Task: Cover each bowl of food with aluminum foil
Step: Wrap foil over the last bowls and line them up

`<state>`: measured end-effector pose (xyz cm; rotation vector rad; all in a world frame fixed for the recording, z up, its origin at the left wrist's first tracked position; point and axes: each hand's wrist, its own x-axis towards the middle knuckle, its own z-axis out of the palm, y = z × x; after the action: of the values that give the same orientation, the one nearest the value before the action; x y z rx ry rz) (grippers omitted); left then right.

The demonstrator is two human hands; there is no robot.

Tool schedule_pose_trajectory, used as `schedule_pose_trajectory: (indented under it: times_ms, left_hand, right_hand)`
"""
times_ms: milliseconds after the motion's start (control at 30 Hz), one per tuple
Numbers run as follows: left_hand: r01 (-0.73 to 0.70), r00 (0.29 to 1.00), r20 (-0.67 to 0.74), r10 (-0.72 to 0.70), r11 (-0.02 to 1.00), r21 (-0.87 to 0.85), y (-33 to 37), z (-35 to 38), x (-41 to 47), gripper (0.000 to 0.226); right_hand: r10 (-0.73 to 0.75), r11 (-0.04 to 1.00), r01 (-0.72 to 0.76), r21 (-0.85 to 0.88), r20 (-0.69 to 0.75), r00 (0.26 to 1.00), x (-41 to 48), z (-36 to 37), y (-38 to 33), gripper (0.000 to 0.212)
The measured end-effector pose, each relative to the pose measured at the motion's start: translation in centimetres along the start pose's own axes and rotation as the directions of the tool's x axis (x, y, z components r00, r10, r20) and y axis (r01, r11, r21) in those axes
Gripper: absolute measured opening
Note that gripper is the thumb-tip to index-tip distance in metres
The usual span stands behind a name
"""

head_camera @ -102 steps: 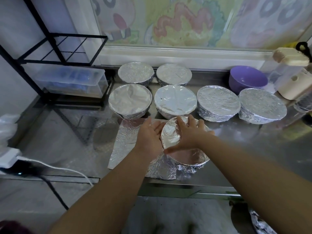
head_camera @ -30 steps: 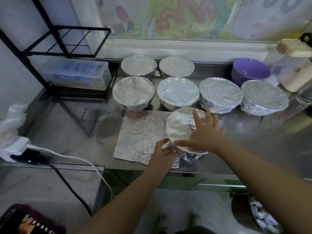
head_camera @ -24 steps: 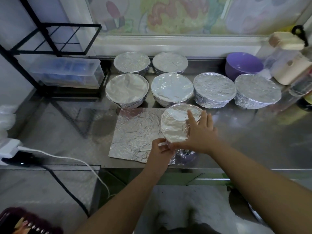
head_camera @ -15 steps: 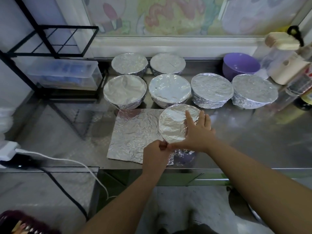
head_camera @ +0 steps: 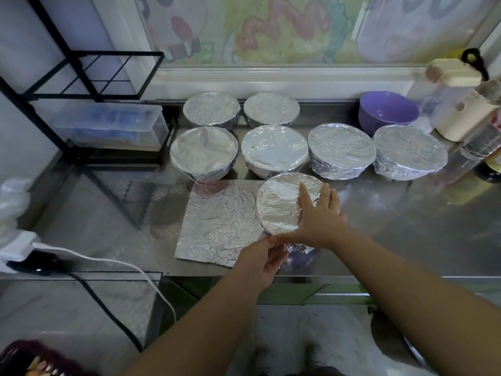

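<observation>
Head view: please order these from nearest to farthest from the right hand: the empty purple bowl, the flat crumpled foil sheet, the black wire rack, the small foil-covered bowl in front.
From the right hand:
1. Small foil-covered bowl, under it, touching.
2. Flat crumpled foil sheet, just left.
3. Empty purple bowl, back right.
4. Black wire rack, far back left.

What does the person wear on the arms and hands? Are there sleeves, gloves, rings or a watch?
Nothing worn shows. The left hand and the right hand have no gloves and no rings in view. The left forearm and the right forearm are uncovered to the picture's edge: no sleeve, watch or bracelet.
</observation>
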<state>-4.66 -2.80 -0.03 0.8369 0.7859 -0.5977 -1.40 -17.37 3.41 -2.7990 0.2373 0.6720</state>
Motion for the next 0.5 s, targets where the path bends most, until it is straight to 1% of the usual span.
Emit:
schedule_pose_trajectory:
  times_ms: [67, 133, 200, 233, 300, 400, 500]
  left_hand:
    - [0.030, 0.999, 0.028, -0.029, 0.999, -0.033, 0.4, -0.1, -0.5, 0.017]
    - [0.042, 0.997, 0.061, -0.040, 0.999, -0.025, 0.8, -0.3, -0.9, 0.018]
    - [0.043, 0.995, 0.082, -0.048, 0.997, 0.060, 1.6, -0.5, -1.1, 0.014]
    - [0.032, 0.996, 0.076, -0.042, 0.991, 0.128, 1.9, -0.6, -1.0, 0.016]
    - [0.005, 0.998, 0.065, -0.020, 0.972, 0.234, 2.6, -0.5, -1.0, 0.020]
    - [-0.030, 0.996, 0.084, 0.002, 0.944, 0.328, 3.5, 0.2, -1.1, 0.027]
    - [-0.025, 0.995, 0.099, -0.019, 0.904, 0.427, 4.1, 1.0, -1.1, 0.039]
  right_hand:
    - [0.002, 1.000, -0.002, 0.003, 0.001, 1.000, 0.1, 0.0, 0.0, 0.160]
    - [0.003, 1.000, -0.003, 0.008, 0.004, 1.000, 0.1, 0.0, 0.0, 0.161]
    - [0.005, 1.000, -0.005, 0.002, 0.005, 1.000, 0.2, 0.1, 0.0, 0.161]
    - [0.005, 1.000, -0.005, 0.002, 0.003, 1.000, 0.2, 0.1, 0.0, 0.160]
    - [0.002, 1.000, -0.002, 0.021, -0.005, 1.000, 0.1, 0.1, 0.2, 0.159]
    - [0.002, 0.999, 0.000, 0.040, -0.033, 0.999, 0.0, 0.5, 0.5, 0.157]
    - [0.017, 0.999, -0.015, 0.050, -0.057, 0.998, 0.0, 0.9, 0.4, 0.157]
